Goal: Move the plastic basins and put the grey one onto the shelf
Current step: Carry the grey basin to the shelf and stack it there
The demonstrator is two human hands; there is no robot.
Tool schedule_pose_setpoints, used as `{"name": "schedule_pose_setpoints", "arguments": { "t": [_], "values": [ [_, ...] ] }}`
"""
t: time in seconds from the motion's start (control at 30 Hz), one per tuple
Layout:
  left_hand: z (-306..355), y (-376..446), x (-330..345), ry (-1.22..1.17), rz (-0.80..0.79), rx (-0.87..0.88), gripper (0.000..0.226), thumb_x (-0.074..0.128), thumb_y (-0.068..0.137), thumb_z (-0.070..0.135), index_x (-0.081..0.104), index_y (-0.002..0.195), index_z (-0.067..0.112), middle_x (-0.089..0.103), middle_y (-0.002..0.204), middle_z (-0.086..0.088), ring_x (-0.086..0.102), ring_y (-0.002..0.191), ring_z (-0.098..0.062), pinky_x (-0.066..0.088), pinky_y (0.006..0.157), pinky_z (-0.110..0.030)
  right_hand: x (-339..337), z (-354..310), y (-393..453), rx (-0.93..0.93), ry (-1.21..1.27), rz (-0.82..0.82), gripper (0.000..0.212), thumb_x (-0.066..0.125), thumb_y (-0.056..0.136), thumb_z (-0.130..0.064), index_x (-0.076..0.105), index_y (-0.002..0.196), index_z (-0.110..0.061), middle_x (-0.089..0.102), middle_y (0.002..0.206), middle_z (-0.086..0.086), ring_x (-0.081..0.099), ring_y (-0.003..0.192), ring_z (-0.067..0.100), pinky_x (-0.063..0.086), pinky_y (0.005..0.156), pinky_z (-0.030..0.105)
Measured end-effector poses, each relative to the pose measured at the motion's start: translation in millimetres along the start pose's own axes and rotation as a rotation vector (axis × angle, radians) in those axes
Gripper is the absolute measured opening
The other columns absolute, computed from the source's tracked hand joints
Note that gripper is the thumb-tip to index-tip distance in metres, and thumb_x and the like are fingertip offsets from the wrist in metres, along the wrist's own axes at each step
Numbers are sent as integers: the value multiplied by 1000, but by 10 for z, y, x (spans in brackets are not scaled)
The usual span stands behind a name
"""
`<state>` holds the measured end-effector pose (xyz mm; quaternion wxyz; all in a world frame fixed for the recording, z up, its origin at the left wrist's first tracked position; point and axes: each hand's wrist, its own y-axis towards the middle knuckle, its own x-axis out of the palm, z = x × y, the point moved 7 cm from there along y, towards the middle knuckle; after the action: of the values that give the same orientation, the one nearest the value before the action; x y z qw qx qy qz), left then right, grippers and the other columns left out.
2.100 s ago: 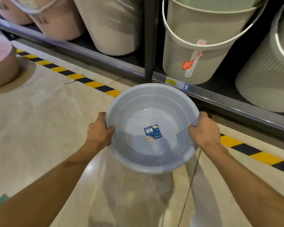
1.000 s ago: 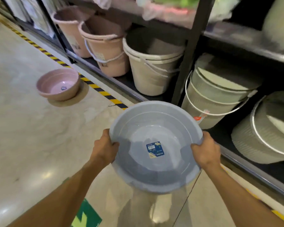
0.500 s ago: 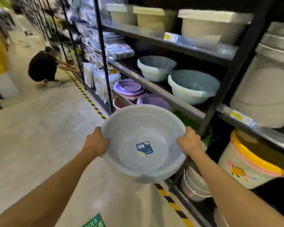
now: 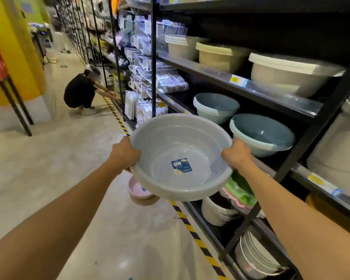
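1. You've come up from the floor: half a second back the grey basin (image 4: 181, 156) sat lower against the racks, and now it rides level with the middle shelf (image 4: 271, 164), out over the aisle just in front of it.
2. Your left hand (image 4: 125, 153) is clamped on the near-left rim and your right hand (image 4: 235, 153) on the right rim, both wrapped tight, set apart by the basin's full width.
3. The basin tips slightly toward you, label (image 4: 181, 166) showing in its bottom, nothing inside.
4. Two teal basins (image 4: 261, 134) already sit on that shelf, just beyond your right hand; the free gap looks to be left of them, though the basin hides it.
5. The pink basin (image 4: 138, 191) lies on the floor below, moved aside, so I judge only the placing remains.
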<state>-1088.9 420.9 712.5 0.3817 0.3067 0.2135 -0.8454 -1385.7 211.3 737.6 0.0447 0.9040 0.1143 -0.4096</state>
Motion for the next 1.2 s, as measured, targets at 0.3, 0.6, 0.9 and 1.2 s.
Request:
{"name": "schedule_pose_setpoints", "arguments": {
  "t": [0.3, 0.6, 0.9, 1.2],
  "values": [
    [122, 404, -145, -9, -11, 51, 30, 60, 84, 13, 49, 112, 11, 55, 90, -13, 63, 65, -28, 51, 35, -30, 123, -218, 239, 18, 13, 14, 38, 57, 87, -13, 53, 124, -6, 62, 118, 19, 59, 105, 36, 52, 86, 42],
    [106, 751, -244, -7, 11, 22, 34, 59, 87, 12, 50, 120, 8, 56, 91, -12, 63, 66, -29, 55, 42, -36, 346, -503, 597, -15, -12, -9, 39, 60, 86, -15, 54, 123, -7, 62, 116, 17, 58, 97, 33, 47, 73, 36],
    [-56, 1412, -317, 7, 72, -76, 33, 59, 86, 15, 51, 118, 10, 59, 100, -17, 67, 72, -32, 61, 48, -40, 961, -843, 1407, -55, 45, -83, 41, 62, 83, -15, 58, 123, -8, 61, 120, 20, 57, 103, 37, 51, 88, 43],
    [-38, 2361, -307, 28, 139, -154, 35, 58, 85, 21, 51, 117, 9, 58, 106, -16, 59, 69, -23, 47, 33, -26, 1668, -1292, 2543, -130, 48, -197, 48, 59, 79, -16, 55, 126, -13, 63, 119, 20, 58, 107, 41, 50, 93, 49]
  ]
}}
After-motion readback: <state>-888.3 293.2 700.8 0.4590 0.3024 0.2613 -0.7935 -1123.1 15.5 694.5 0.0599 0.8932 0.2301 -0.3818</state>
